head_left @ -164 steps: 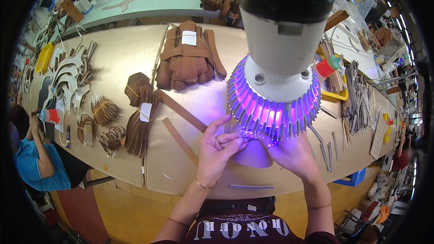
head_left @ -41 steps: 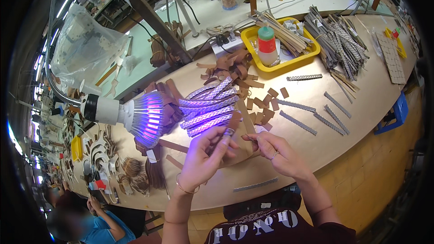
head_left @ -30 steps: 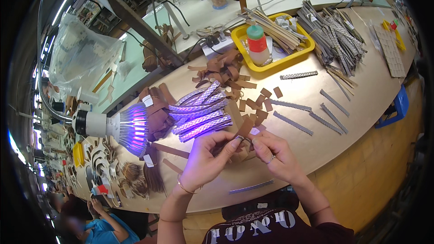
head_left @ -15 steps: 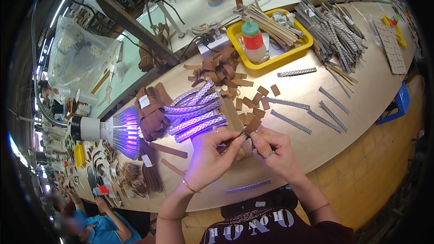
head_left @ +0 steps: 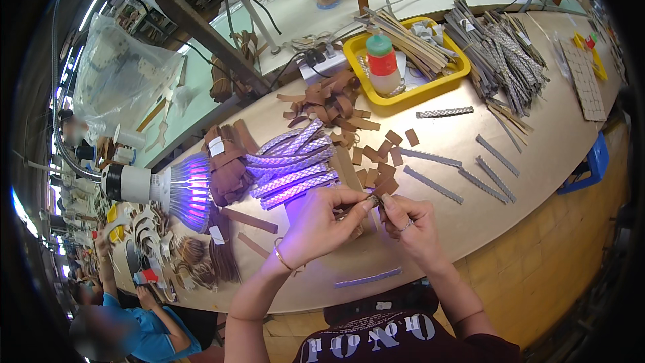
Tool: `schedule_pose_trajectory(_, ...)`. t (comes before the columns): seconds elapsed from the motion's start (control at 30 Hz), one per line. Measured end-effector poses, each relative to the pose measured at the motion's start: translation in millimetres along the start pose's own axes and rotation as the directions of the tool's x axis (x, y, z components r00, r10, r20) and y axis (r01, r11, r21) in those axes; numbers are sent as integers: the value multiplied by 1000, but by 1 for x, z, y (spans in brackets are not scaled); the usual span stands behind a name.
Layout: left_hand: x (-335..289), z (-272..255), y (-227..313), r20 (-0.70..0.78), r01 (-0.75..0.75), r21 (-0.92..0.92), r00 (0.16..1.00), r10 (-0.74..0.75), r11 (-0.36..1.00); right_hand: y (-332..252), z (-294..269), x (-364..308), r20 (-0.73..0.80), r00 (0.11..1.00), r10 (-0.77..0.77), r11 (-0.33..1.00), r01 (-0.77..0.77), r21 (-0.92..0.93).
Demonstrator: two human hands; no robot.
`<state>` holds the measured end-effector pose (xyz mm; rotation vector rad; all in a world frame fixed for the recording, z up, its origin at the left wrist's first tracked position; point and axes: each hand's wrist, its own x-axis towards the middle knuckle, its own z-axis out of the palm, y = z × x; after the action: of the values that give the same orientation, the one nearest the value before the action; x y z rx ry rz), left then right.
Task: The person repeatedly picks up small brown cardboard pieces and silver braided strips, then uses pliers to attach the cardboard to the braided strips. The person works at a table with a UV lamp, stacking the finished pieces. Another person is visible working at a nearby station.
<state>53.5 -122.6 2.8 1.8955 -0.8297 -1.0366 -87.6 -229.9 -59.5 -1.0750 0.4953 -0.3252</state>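
My left hand [head_left: 327, 220] and my right hand [head_left: 411, 223] meet over the near part of the table, thumbs and fingertips pinched together. Between the fingertips is a small brown leather strip [head_left: 385, 187], its free end sticking out past them. A darker bit shows right at the pinch, too small to make out. Just beyond the hands lie small brown leather pieces [head_left: 385, 149] and a stack of braided cords [head_left: 289, 161], lit purple. A braided strip [head_left: 368, 277] lies on the table close to my body.
A lamp [head_left: 168, 187] glows purple at the left, beside bundled brown strips [head_left: 227, 168]. Farther back stands a yellow tray [head_left: 410, 96] holding a green-capped bottle [head_left: 382, 67]. Grey braided strips [head_left: 433, 185] lie at the right. A co-worker [head_left: 144, 333] in blue sits at lower left.
Both hands stay together, with small finger shifts around the brown leather strip. The co-worker at lower left has raised an arm and leaned in. The whole view has shifted slightly.
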Motion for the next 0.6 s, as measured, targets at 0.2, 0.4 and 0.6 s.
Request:
schedule_pose_trajectory(0.2,0,1,0,-46,-21,-5,999,21,1000,-1,4,4,-21,1000,-20,999,19,-50)
schedule_pose_trajectory(0.4,6,-5,-12,3,-10,89,1000,10,996,14,3,12,-28,998,51,998,-51,-27)
schedule_pose_trajectory(0.6,-3,9,-28,-182,-375,239,889,420,896,22,-7,27,110,954,281,914,-300,274)
